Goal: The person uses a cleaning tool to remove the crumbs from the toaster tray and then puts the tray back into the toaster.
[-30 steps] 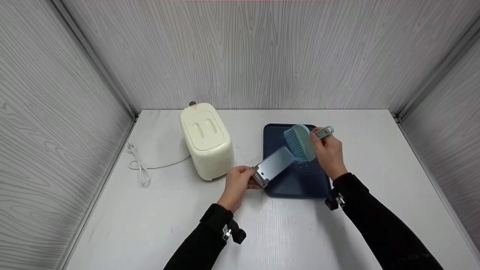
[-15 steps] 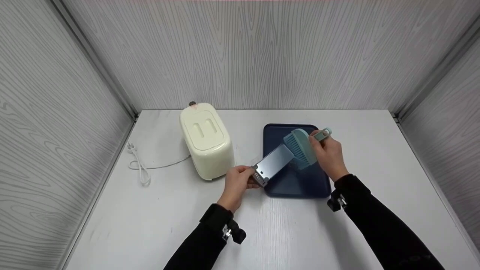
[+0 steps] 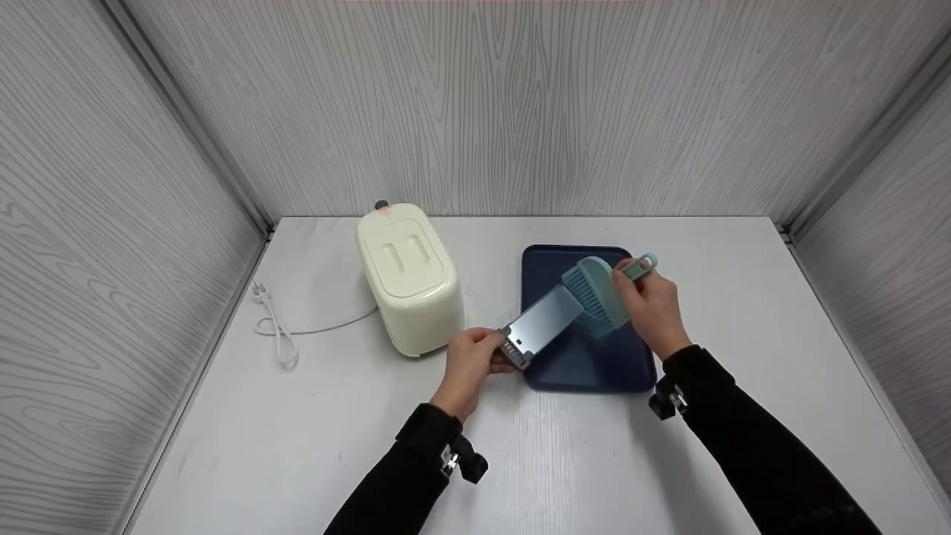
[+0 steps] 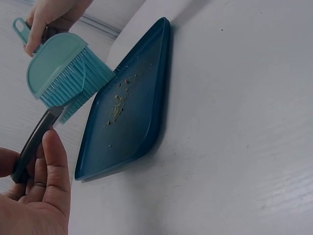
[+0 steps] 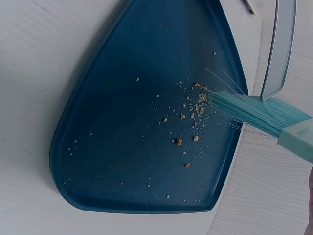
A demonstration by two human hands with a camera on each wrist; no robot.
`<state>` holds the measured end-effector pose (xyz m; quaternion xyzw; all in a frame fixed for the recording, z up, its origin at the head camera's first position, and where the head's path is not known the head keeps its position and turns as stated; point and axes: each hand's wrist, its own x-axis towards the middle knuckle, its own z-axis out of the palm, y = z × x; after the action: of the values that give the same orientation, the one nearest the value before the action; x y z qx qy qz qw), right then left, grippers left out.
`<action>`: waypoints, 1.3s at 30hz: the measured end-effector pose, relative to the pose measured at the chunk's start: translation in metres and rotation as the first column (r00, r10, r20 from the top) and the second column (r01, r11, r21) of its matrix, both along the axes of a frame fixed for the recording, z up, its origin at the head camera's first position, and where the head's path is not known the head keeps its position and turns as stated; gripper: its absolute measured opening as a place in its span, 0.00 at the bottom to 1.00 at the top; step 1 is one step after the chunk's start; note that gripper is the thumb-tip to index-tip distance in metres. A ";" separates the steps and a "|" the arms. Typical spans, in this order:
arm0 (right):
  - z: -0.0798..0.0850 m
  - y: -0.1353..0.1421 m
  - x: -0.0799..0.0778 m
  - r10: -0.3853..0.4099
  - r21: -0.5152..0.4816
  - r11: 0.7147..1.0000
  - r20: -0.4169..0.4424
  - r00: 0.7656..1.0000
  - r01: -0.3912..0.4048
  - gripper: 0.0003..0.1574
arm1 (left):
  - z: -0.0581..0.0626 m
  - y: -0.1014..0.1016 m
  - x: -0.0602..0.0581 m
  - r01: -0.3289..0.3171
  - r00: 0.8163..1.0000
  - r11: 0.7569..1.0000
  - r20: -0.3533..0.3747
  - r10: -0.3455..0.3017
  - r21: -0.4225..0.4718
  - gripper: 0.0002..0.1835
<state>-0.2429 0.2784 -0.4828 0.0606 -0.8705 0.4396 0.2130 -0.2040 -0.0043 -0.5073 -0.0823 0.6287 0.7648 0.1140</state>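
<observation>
My left hand (image 3: 468, 364) pinches the grey end of a flat metal crumb tray (image 3: 548, 319), held tilted above a dark blue tray (image 3: 587, 371). With my right hand (image 3: 654, 308) I grip a turquoise hand brush (image 3: 603, 290) near the base of its looped handle. Its bristles (image 4: 73, 83) touch or overlap the crumb tray's far end in the left wrist view. Brown and yellowish crumbs (image 5: 195, 110) lie scattered on the blue tray below the bristles. Part of the blue tray is hidden by the brush and crumb tray.
Left of the blue tray stands a cream toaster (image 3: 416, 275) with a lid on top. Its white cord and plug (image 3: 276, 327) lie on the white table (image 3: 312, 446) further left. Grey wood-grain panels (image 3: 490, 111) enclose the back and both sides.
The brush has moved slightly toward the near side and tilted at the crumb tray's end, then stayed almost still. The crumb tray has shifted a little; the left hand barely moved.
</observation>
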 end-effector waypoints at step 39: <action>0.030 -0.019 0.002 0.012 -0.303 0.953 0.093 0.996 0.017 0.28 | 0.000 0.001 0.004 0.006 1.000 1.000 0.012 -0.006 -0.018 0.11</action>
<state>-0.2405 0.2595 -0.4523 0.0051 -0.8017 0.5702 0.1793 -0.2004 -0.0030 -0.5077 -0.0861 0.6350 0.7584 0.1195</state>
